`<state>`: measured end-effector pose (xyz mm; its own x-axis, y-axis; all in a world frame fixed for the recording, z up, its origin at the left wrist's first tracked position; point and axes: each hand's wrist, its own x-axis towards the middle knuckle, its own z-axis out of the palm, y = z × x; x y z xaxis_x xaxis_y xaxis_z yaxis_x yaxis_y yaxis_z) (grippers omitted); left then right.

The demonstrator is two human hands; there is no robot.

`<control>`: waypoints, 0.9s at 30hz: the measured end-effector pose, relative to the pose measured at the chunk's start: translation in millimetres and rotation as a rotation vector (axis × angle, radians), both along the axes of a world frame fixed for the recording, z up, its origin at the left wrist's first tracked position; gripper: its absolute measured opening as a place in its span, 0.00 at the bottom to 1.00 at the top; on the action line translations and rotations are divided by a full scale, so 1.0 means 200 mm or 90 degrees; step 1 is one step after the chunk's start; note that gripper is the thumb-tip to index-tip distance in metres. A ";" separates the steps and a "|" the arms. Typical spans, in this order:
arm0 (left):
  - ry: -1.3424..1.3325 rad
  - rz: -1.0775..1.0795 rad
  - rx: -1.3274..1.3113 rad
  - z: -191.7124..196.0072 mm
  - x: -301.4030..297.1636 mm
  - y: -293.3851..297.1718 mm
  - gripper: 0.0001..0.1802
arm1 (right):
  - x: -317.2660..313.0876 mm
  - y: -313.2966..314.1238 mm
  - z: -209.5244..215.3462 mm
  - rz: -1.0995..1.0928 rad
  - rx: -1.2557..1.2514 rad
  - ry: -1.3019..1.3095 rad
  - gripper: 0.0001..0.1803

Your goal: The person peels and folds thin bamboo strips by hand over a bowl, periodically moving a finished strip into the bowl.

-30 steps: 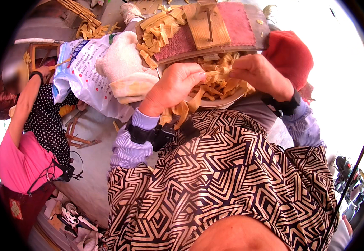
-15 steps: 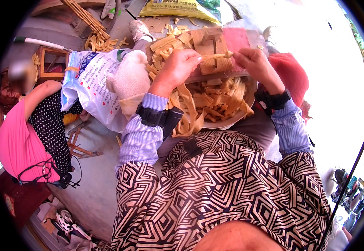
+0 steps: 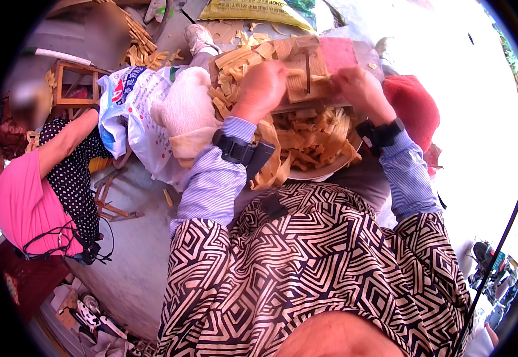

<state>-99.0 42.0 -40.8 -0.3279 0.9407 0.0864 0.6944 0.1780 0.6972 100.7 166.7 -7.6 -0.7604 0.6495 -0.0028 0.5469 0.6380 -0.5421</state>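
Note:
My left hand [image 3: 262,88] and my right hand [image 3: 360,90] are closed on the ends of a flat tan strip [image 3: 294,73], seen only in part and slightly blurred. It spans a wooden block [image 3: 298,95], level with a thin upright metal piece [image 3: 308,70] standing there. The block rests on a board across my lap, beside a pile of tan strips [image 3: 230,70]. Below the board, a wide bowl [image 3: 324,176] holds many more strips [image 3: 306,141], and some long ones hang over its left side.
At left, a person in a pink top [image 3: 30,196] stretches an arm toward a white printed plastic bag [image 3: 143,113]. Nearby are a wooden frame stool [image 3: 60,89] and a bundle of thin canes [image 3: 141,33]. A yellow sack [image 3: 253,13] lies beyond the board.
The strip has come down from above the block to the metal piece, with both my hands lower over the board. The other person's arm has reached further toward the bag.

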 end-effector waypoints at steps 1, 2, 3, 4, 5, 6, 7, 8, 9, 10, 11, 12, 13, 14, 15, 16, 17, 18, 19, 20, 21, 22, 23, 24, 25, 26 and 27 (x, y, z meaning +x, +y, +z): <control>0.031 0.043 -0.015 0.01 -0.01 -0.01 0.11 | 0.04 0.01 -0.02 0.001 0.030 0.002 0.13; 0.062 0.085 -0.030 0.02 -0.02 -0.03 0.11 | 0.08 0.03 -0.04 0.002 0.061 0.005 0.13; 0.064 0.075 -0.037 0.01 -0.03 -0.06 0.11 | 0.12 0.03 -0.04 0.013 0.011 0.005 0.09; -0.047 0.063 -0.043 0.01 -0.03 -0.10 0.11 | 0.13 -0.02 -0.01 0.027 -0.039 0.026 0.08; -0.158 0.051 -0.050 0.02 -0.03 -0.14 0.12 | 0.14 -0.09 0.04 0.041 -0.089 0.046 0.08; -0.270 0.036 -0.053 0.03 -0.01 -0.18 0.12 | 0.15 -0.15 0.08 0.051 -0.135 0.066 0.10; -0.334 0.021 -0.091 0.04 0.01 -0.20 0.11 | 0.16 -0.21 0.09 0.071 -0.114 0.080 0.14; -0.380 0.027 -0.118 0.05 0.04 -0.21 0.11 | 0.15 -0.26 0.09 0.093 -0.092 0.094 0.20; -0.429 0.039 -0.147 0.07 0.08 -0.24 0.11 | 0.13 -0.31 0.17 0.085 -0.146 0.008 0.28; -0.475 0.048 -0.172 0.10 0.12 -0.24 0.12 | 0.11 -0.33 0.20 0.106 -0.062 0.070 0.28; -0.488 0.047 -0.194 0.14 0.16 -0.24 0.10 | 0.08 -0.35 0.22 0.130 0.023 0.133 0.29; -0.595 0.074 -0.188 0.17 0.21 -0.24 0.09 | 0.04 -0.37 0.24 0.155 0.106 0.207 0.30; -0.687 0.103 -0.123 0.07 0.27 -0.25 0.09 | 0.01 -0.38 0.25 0.173 0.100 0.209 0.28; -0.666 0.077 -0.200 0.26 0.30 -0.24 0.08 | 0.00 -0.38 0.21 0.158 0.112 0.213 0.21; -0.740 0.041 -0.153 0.18 0.32 -0.27 0.12 | -0.02 -0.39 0.18 0.154 0.055 0.181 0.12; -0.860 0.017 -0.090 0.16 0.37 -0.28 0.10 | 0.01 -0.38 0.09 0.087 0.016 0.220 0.04; -0.884 0.019 -0.101 0.18 0.41 -0.32 0.09 | 0.04 -0.39 0.02 0.006 -0.040 0.184 0.06; -0.859 0.002 -0.225 0.24 0.41 -0.35 0.09 | 0.05 -0.41 0.05 -0.097 -0.235 0.266 0.10; -0.784 -0.072 -0.168 0.22 0.44 -0.39 0.11 | 0.09 -0.37 0.01 -0.087 -0.116 0.247 0.12; -0.777 -0.088 -0.162 0.27 0.42 -0.42 0.13 | 0.14 -0.32 0.01 -0.072 -0.110 0.211 0.12; -0.640 -0.110 -0.097 0.26 0.38 -0.44 0.13 | 0.13 -0.36 0.14 -0.052 -0.095 0.183 0.13; -0.505 -0.138 -0.032 0.27 0.32 -0.44 0.13 | 0.15 -0.35 0.12 0.003 -0.109 0.120 0.11; -0.441 -0.113 -0.026 0.30 0.26 -0.42 0.13 | 0.15 -0.39 0.10 0.057 -0.180 0.121 0.10; -0.378 -0.085 -0.024 0.36 0.22 -0.41 0.13 | 0.17 -0.45 0.08 0.113 -0.256 0.118 0.08; -0.332 -0.050 -0.018 0.34 0.21 -0.37 0.13 | 0.15 -0.54 0.14 0.139 -0.406 0.169 0.07; -0.408 -0.040 -0.003 0.30 0.24 -0.34 0.14 | 0.12 -0.63 0.24 0.162 -0.555 0.223 0.06; -0.495 -0.023 0.013 0.23 0.28 -0.33 0.15 | 0.08 -0.65 0.35 0.113 -0.711 0.200 0.06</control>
